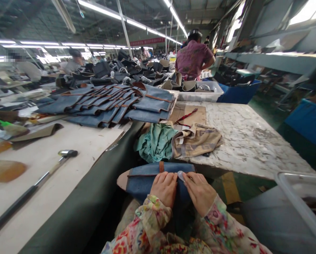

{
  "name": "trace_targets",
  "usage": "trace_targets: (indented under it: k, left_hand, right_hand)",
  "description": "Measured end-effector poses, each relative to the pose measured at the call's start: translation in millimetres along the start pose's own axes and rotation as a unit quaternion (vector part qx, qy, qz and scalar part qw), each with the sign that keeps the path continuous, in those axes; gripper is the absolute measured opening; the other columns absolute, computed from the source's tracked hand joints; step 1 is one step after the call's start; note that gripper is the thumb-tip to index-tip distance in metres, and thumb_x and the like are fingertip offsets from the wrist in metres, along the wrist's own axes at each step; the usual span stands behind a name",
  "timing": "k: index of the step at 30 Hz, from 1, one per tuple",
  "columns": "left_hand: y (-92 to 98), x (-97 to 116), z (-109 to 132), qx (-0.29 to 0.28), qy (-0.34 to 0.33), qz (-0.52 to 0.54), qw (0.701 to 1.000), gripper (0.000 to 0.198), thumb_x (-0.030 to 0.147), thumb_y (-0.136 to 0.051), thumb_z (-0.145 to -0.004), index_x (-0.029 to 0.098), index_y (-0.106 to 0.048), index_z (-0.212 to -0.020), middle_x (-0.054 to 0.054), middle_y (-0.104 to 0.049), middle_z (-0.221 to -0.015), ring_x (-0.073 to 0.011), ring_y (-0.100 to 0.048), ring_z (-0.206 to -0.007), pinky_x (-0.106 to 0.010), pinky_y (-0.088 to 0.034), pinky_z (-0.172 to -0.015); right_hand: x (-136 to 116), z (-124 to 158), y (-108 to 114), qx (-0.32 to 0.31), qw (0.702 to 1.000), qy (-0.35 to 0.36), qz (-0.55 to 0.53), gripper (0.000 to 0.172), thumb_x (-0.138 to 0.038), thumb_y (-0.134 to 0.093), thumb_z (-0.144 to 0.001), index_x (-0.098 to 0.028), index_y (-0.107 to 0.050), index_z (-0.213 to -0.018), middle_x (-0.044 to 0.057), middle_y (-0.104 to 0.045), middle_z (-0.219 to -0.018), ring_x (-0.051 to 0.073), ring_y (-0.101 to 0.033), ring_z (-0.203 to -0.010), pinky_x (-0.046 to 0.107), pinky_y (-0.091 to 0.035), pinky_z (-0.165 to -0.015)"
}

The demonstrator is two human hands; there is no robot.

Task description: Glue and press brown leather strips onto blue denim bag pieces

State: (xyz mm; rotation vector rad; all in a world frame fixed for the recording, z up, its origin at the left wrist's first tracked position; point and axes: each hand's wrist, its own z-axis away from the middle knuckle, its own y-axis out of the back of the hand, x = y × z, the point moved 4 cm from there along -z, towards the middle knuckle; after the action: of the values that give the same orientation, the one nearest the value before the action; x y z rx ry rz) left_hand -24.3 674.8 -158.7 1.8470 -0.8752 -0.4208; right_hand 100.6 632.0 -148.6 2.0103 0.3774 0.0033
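A blue leather-like piece (142,180) with brown edging, a short brown strap and a pale pinkish tip at its left lies across my lap. My left hand (163,188) is closed over its middle, fingers bent onto the blue surface. Just to the right, my right hand (200,192) pinches a small whitish, translucent scrap (181,175) against the same piece; what the scrap is I cannot make out. Beyond my hands, a crumpled green cloth (158,141) and a tan patterned cloth (196,141) sit at the table's near edge.
A hammer (65,154) with a long dark handle lies on the left table (76,176). Overlapping blue pieces (99,104) are stacked ahead. A worn white table (242,137) stands at right, near a grey bin (279,211). A person (192,56) works beyond.
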Motion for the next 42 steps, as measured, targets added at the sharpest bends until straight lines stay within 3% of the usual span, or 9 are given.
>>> trace_targets:
  k: [9,15,24,29,34,38,42]
  left_hand:
    - [18.7,-26.4,22.6,0.018,0.039,-0.042,0.998,0.033,0.025,-0.041,-0.085,0.018,-0.053,-0.114,-0.005,-0.062,-0.107,-0.0209,-0.052,-0.1,-0.034,-0.039,-0.085]
    - [30.3,-29.1,40.3,0.067,0.054,-0.065,0.994,0.035,0.026,-0.036,-0.087,0.016,-0.052,-0.117,-0.005,-0.06,-0.113,-0.0197,-0.05,-0.105,-0.032,-0.036,-0.086]
    - [23.2,-27.3,55.9,0.113,0.08,-0.066,0.988,0.037,0.024,-0.032,-0.088,0.017,-0.05,-0.119,-0.005,-0.059,-0.115,-0.0189,-0.049,-0.105,-0.032,-0.032,-0.084]
    - [26.3,-31.0,48.7,0.032,0.111,-0.019,0.993,0.034,0.025,-0.039,-0.085,0.019,-0.05,-0.117,-0.005,-0.059,-0.112,-0.0195,-0.05,-0.101,-0.033,-0.035,-0.081]
    - [27.8,-35.8,34.1,-0.033,0.164,0.018,0.986,0.023,0.026,-0.04,-0.084,0.021,-0.055,-0.1,-0.004,-0.06,-0.1,-0.021,-0.052,-0.09,-0.036,-0.038,-0.073]
    - [26.7,-36.4,30.8,-0.063,0.145,0.021,0.987,0.024,0.025,-0.042,-0.082,0.023,-0.055,-0.102,-0.003,-0.059,-0.098,-0.0207,-0.051,-0.089,-0.035,-0.039,-0.071]
    - [24.5,-35.9,34.2,-0.073,0.106,0.025,0.991,0.029,0.02,-0.042,-0.082,0.021,-0.053,-0.109,-0.004,-0.058,-0.109,-0.0197,-0.049,-0.098,-0.035,-0.039,-0.077]
  right_hand:
    - [-36.4,-21.7,-17.1,-0.032,0.998,0.058,0.007,0.032,-0.014,-0.04,-0.084,-0.008,-0.053,-0.113,0.012,-0.057,-0.094,0.021,-0.051,-0.086,0.034,-0.051,-0.074]
    - [-27.4,-26.2,-19.7,-0.084,0.995,0.033,-0.049,0.032,-0.02,-0.041,-0.085,-0.012,-0.052,-0.114,0.01,-0.055,-0.098,0.02,-0.05,-0.085,0.036,-0.05,-0.076]
    - [-17.0,-33.9,-20.8,-0.17,0.97,0.029,-0.171,0.034,-0.028,-0.035,-0.088,-0.017,-0.053,-0.115,0.008,-0.055,-0.099,0.018,-0.051,-0.092,0.034,-0.043,-0.086]
    - [-18.2,-49.3,-18.1,-0.201,0.96,0.04,-0.192,0.03,-0.025,-0.038,-0.086,-0.018,-0.058,-0.108,0.007,-0.056,-0.091,0.016,-0.053,-0.087,0.029,-0.043,-0.082]
    - [-27.3,-58.6,-9.9,-0.243,0.963,0.057,-0.105,0.027,-0.024,-0.041,-0.084,-0.021,-0.061,-0.101,0.006,-0.055,-0.088,0.017,-0.053,-0.085,0.029,-0.042,-0.075]
    - [-37.0,-54.8,-6.5,-0.246,0.967,0.052,-0.047,0.024,-0.022,-0.041,-0.084,-0.021,-0.06,-0.099,0.005,-0.055,-0.089,0.017,-0.052,-0.083,0.029,-0.042,-0.072]
    - [-40.0,-45.0,-10.0,-0.226,0.973,0.037,-0.019,0.026,-0.02,-0.037,-0.085,-0.02,-0.057,-0.101,0.006,-0.054,-0.093,0.018,-0.051,-0.082,0.031,-0.044,-0.071]
